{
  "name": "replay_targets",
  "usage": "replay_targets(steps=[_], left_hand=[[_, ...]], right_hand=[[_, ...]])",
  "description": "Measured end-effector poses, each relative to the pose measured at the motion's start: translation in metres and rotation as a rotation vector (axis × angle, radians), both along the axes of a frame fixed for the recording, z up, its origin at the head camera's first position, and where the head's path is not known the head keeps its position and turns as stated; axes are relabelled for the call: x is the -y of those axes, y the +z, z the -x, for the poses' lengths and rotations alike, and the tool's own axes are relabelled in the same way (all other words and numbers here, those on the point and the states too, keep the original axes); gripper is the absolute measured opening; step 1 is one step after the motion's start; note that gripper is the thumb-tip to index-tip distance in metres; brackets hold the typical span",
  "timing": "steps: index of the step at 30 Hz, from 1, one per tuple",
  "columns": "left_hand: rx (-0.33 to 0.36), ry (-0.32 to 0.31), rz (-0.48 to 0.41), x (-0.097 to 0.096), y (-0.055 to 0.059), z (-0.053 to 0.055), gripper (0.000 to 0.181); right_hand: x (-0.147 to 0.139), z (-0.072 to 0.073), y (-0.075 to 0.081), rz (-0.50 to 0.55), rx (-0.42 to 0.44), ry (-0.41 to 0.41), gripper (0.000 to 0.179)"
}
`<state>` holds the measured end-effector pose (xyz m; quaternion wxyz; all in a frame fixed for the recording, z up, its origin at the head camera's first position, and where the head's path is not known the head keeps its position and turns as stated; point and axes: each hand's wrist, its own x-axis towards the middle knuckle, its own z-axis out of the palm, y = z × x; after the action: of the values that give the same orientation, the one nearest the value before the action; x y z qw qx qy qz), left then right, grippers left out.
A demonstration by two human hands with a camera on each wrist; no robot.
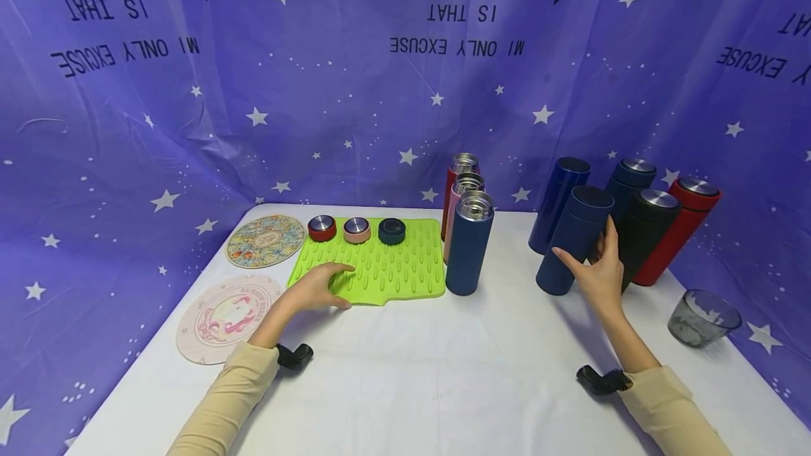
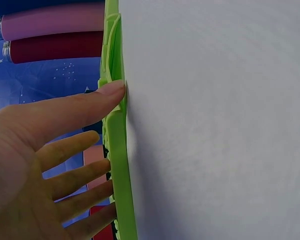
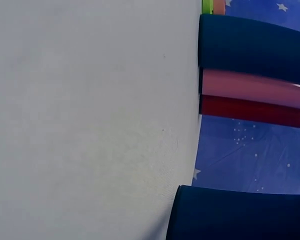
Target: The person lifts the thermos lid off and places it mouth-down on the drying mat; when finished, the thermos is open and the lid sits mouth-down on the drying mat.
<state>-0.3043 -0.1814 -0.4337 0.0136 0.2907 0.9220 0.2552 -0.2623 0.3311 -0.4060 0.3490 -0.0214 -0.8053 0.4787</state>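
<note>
In the head view my right hand grips a dark blue thermos with a dark lid, thumb at the front and fingers round its right side. The thermos stands slightly tilted. My left hand is over the front left of a bright green silicone mat, fingers spread and holding nothing. In the left wrist view its thumb lies right at the mat's front edge. Three lids rest at the back of the mat: a red lid, a pink lid and a dark blue lid.
Beside the mat stand three lidless thermoses: blue, pink and red. Several lidded bottles, including a black one and a red one, surround the right hand. A glass bowl and two round mats lie at the sides.
</note>
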Motion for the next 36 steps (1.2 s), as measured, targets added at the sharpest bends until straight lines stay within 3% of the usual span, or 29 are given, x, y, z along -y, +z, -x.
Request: replay_targets(steps=[9,17,20,26,36], left_hand=[[0.016,-0.006,-0.010,-0.001,0.001,-0.002,0.072],[0.044,-0.019,0.003,0.001,0.003,-0.006,0.073],[0.023,-0.035,-0.007,0.002,0.006,-0.007,0.071],[-0.043,-0.062,-0.060,-0.002,0.020,-0.011,0.062],[-0.144,-0.110,-0.155,-0.023,0.053,-0.023,0.064]], right_hand=[[-0.003,0.007,-0.007,0.002,-0.066,-0.076,0.101],[-0.002,0.004,-0.007,0.026,-0.092,-0.083,0.103],[-0.001,0.001,-0.005,0.012,-0.080,-0.083,0.102],[0.007,-0.010,0.006,-0.018,-0.057,-0.066,0.101],[0.039,-0.038,0.032,-0.060,-0.060,0.060,0.101]])
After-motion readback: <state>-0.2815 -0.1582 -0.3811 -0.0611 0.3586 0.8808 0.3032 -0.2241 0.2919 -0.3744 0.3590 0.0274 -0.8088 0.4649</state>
